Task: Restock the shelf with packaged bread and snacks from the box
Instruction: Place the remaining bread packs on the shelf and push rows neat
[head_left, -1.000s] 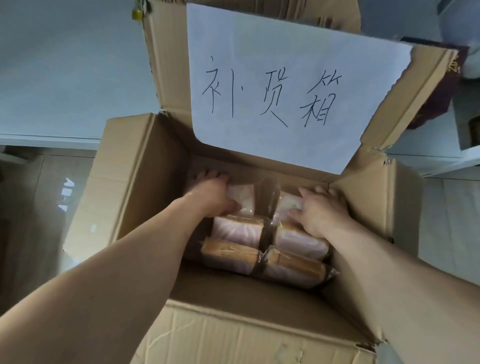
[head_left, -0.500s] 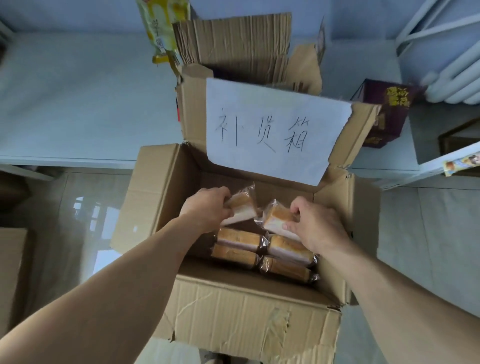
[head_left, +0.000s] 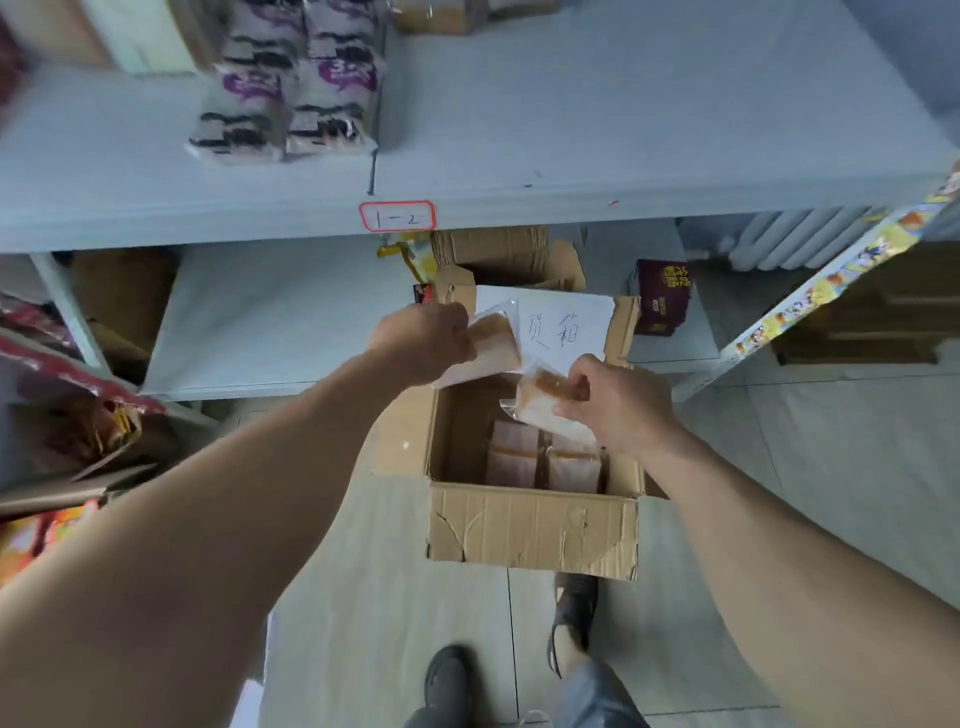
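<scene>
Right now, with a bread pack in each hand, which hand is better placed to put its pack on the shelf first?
Probably the left hand. Its bread pack is raised closer to the shelf edge, while the right hand holds its bread pack lower, just above the open box.

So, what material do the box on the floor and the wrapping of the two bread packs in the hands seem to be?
The box looks like brown corrugated cardboard, matte: creased and torn front wall, fluted edges on the flaps. The wrapping of the bread pack in the left hand and the bread pack in the right hand seems to be thin clear plastic film, slightly glossy: the bread shows through, and the sealed ends crinkle.
</scene>
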